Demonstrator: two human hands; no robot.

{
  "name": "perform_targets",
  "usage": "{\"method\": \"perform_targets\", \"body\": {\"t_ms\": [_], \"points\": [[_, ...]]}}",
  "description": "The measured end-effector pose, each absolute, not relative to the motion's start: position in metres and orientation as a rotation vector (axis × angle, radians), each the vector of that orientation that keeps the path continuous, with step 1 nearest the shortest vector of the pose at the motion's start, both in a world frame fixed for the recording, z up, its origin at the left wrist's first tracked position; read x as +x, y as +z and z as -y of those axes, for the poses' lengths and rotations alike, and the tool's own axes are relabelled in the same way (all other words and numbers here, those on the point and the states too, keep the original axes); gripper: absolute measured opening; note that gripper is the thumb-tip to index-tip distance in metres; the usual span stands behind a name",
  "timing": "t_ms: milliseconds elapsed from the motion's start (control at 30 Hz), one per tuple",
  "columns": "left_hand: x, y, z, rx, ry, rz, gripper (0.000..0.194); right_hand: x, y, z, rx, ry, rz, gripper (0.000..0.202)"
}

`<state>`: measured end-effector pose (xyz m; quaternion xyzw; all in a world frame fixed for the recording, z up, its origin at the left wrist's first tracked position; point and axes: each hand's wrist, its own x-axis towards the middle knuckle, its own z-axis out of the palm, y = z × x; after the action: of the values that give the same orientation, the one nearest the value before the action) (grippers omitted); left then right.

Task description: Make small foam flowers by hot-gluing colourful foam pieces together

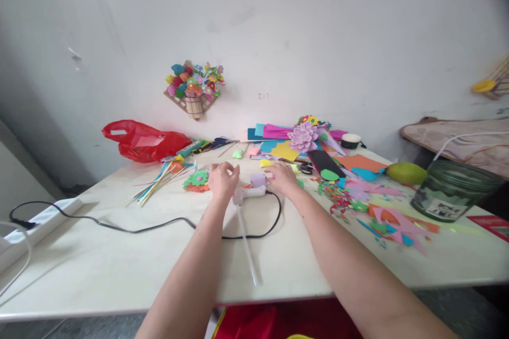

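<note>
My left hand [223, 179] is closed in a loose pinch beside a green and orange foam flower [198, 180]; whatever its fingertips hold is too small to make out. My right hand [281, 177] has its fingers curled together near a small lilac foam piece [258, 180], and what lies in them is hidden. Between my wrists a white hot glue gun [251, 192] rests on the table, a clear glue stick [247, 251] sticking out toward me. Its black cord [278, 217] loops around below my right hand.
A red plastic bag [145, 140] and thin sticks [159, 185] lie left, beyond a power strip [43, 222]. On the right are foam scraps [392, 222], a phone [324, 163], a yellow-green fruit [406, 173] and a glass jar [453, 190]. Coloured sheets [274, 131] and a purple flower [304, 136] sit behind.
</note>
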<state>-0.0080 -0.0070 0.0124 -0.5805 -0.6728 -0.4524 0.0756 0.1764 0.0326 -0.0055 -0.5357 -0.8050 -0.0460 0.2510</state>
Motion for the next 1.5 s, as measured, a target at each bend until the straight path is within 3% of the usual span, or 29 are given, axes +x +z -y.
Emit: {"method": "perform_targets", "body": {"t_ms": [67,267,667,933,1233,1333,1500], "points": [[-0.008,0.011,0.008,-1.991,-1.253,1.869,0.014,0.178,-0.007,-0.034,-1.446,-0.152,2.235,0.027],[-0.003,0.008,0.012,-2.523,-0.924,1.533,0.033,0.181,-0.007,-0.033,-1.443,-0.186,2.211,0.029],[0.012,0.005,0.013,-2.634,-0.63,1.321,0.021,0.182,-0.002,-0.04,-1.535,-0.139,2.18,0.033],[0.007,0.016,0.015,-2.709,-0.475,1.289,0.02,0.173,0.01,-0.059,-1.575,-0.055,2.556,0.049],[-0.003,0.025,0.018,-2.679,-0.329,1.373,0.022,0.154,0.022,-0.078,-1.65,0.081,2.771,0.085],[-0.003,0.024,0.017,-2.675,-0.296,1.395,0.022,0.149,0.024,-0.083,-1.684,0.141,2.786,0.079],[-0.002,0.024,0.016,-2.683,-0.284,1.419,0.022,0.147,0.028,-0.079,-1.664,0.228,2.804,0.047]]}}
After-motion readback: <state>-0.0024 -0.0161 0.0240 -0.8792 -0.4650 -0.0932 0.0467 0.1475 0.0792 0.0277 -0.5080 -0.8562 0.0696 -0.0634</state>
